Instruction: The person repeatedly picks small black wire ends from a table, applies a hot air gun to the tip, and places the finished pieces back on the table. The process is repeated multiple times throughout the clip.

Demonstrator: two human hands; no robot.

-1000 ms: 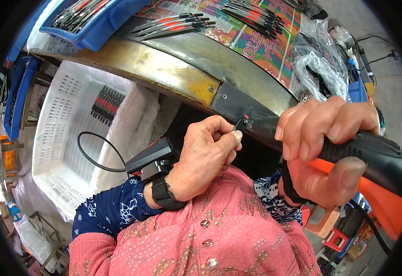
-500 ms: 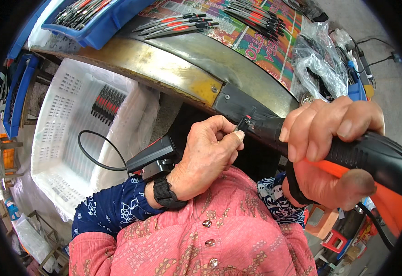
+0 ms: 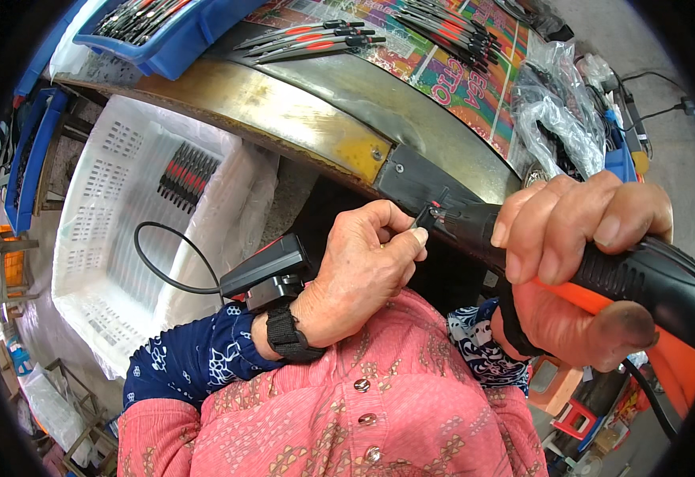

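Observation:
My right hand (image 3: 586,246) is wrapped round a black-and-orange corded hand tool (image 3: 649,270). Its narrow black end points toward a dark block (image 3: 419,171) at the bench edge. Close by, the thumb and forefinger of my left hand (image 3: 367,258) are pinched on a small dark piece, mostly hidden by the fingertips. A tiny red spot (image 3: 435,206) shows just beyond those fingertips. On my left wrist sits a black strap (image 3: 288,334) with a black device (image 3: 264,270) and a looped cable.
A white perforated crate (image 3: 109,207) lined with plastic holds a row of black-and-red pens. Pen-like pieces (image 3: 307,40) lie on the metal-edged bench (image 3: 284,103). A blue bin (image 3: 156,60) of similar pieces stands far left, clear plastic bags (image 3: 554,111) far right.
The view has shifted slightly, so the bench and both hands sit a little differently. Both hands keep the same grips, with the left still beside the tool's end.

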